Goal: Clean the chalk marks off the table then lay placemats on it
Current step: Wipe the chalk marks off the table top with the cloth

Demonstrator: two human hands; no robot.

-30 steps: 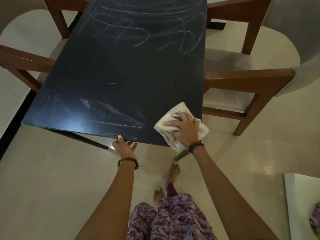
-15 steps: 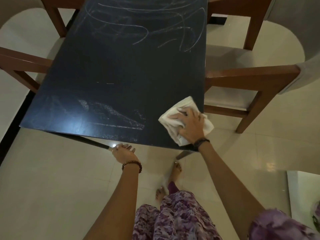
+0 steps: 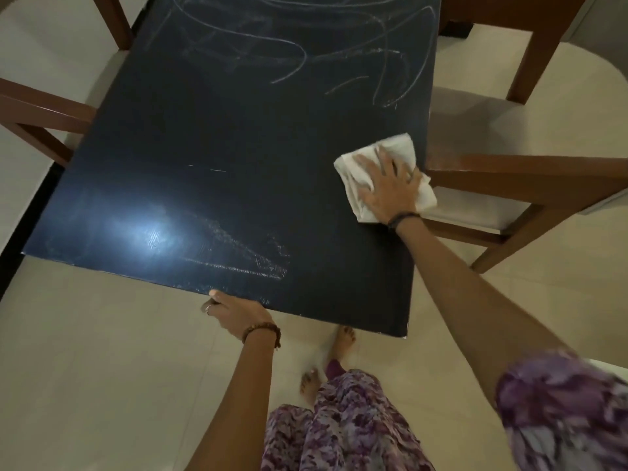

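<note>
Wiping the desk [image 3: 238,147]; its far end is cut off.
Right hand [image 3: 390,188] presses flat on cloth [image 3: 401,147] at the desk's right edge; left hand [image 3: 234,312] grips its near edge, fingers hidden beneath.

The right hand [image 3: 390,190] slid the cloth [image 3: 384,176] farther up the table [image 3: 238,137].

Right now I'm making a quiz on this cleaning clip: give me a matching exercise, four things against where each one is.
Things:
1. cloth
2. left hand
3. chalk scribbles
4. right hand

Places:
A. far end of the table
B. gripping the table's near edge
C. pressed flat on the cloth
D. on the tabletop by its right edge, partly overhanging

Pairs: 1-D, 2-B, 3-A, 4-C
</note>
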